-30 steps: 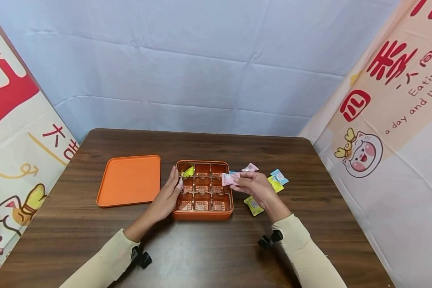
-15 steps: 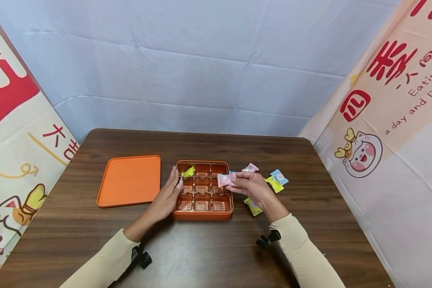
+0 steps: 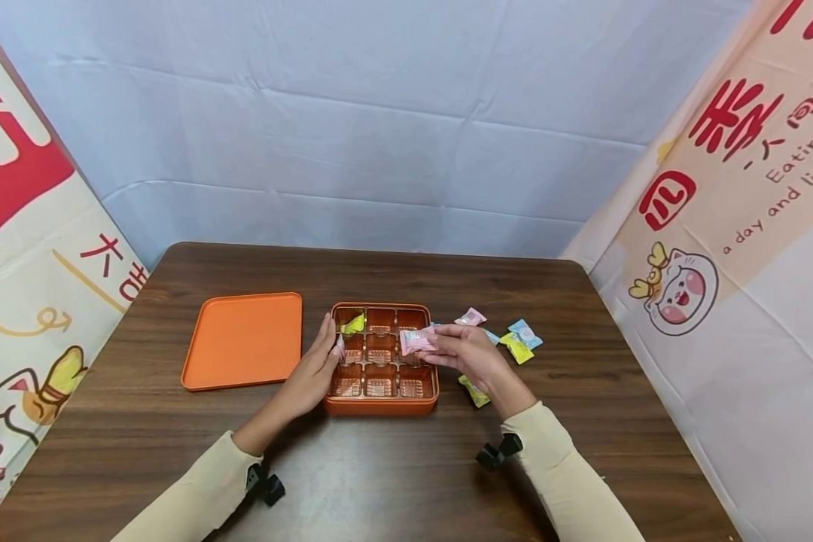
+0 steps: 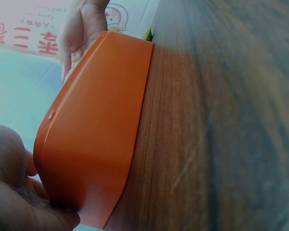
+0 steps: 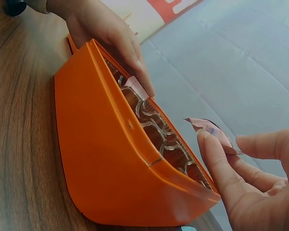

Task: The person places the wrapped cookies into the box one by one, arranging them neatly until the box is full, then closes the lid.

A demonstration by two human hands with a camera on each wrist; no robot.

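An orange box (image 3: 381, 407) with a clear insert of several compartments stands in the middle of the table. My left hand (image 3: 314, 369) rests against its left side, fingers fairly straight along the wall. My right hand (image 3: 473, 357) pinches a pink wrapped candy (image 3: 415, 341) by one end, above the right column of compartments. In the right wrist view that candy (image 5: 213, 131) hangs over the rim, apart from the insert. A yellow wrapped candy (image 3: 354, 324) lies in the back left compartment. Below it, a pink candy (image 5: 136, 86) pokes up from the left column, partly hidden by my left hand.
An orange lid (image 3: 244, 341) lies flat to the left of the box. On the right lie another pink candy (image 3: 471, 317), a blue candy (image 3: 525, 333) and yellow candies (image 3: 517, 347), with more blue wrappers partly hidden by my right hand. Pale cloth (image 3: 379, 150) hangs behind the table.
My right hand has moved a little to the left with the pink candy, from the box's right edge to over its right column. The left hand has stayed in place.
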